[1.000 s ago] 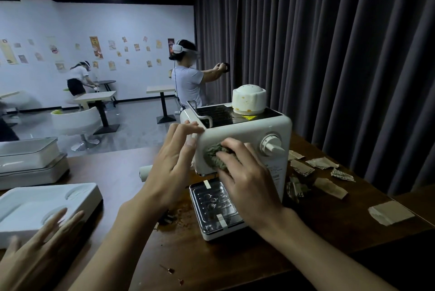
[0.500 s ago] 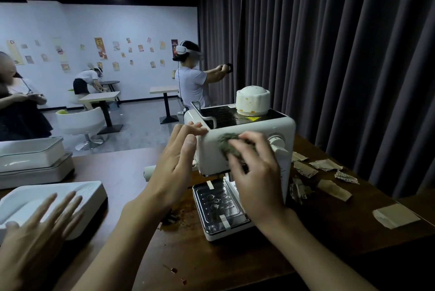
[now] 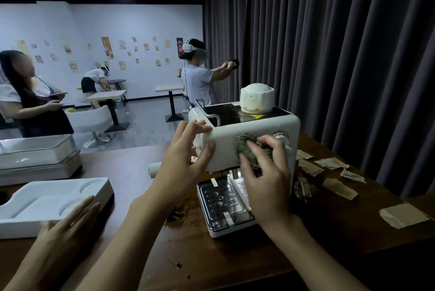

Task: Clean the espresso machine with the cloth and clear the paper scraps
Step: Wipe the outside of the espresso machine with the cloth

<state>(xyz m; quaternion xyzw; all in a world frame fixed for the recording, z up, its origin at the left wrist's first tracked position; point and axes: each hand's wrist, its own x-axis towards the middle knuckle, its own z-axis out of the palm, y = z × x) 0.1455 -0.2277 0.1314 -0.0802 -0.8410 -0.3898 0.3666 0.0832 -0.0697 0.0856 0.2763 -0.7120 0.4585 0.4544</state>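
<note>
Cloth (image 3: 246,147), nubby and crumpled, touches glossy espresso machine (image 3: 222,149).

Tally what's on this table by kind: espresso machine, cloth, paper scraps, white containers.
Espresso machine: 1
Cloth: 1
Paper scraps: about 7, some overlapping
White moulded tray: 1
White lidded box: 1
Total: about 11

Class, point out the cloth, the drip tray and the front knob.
cloth (image 3: 244,145), head view, its bunched upper left part.
drip tray (image 3: 221,203), head view, its metal grille.
front knob (image 3: 282,137), head view, its white face.
</note>
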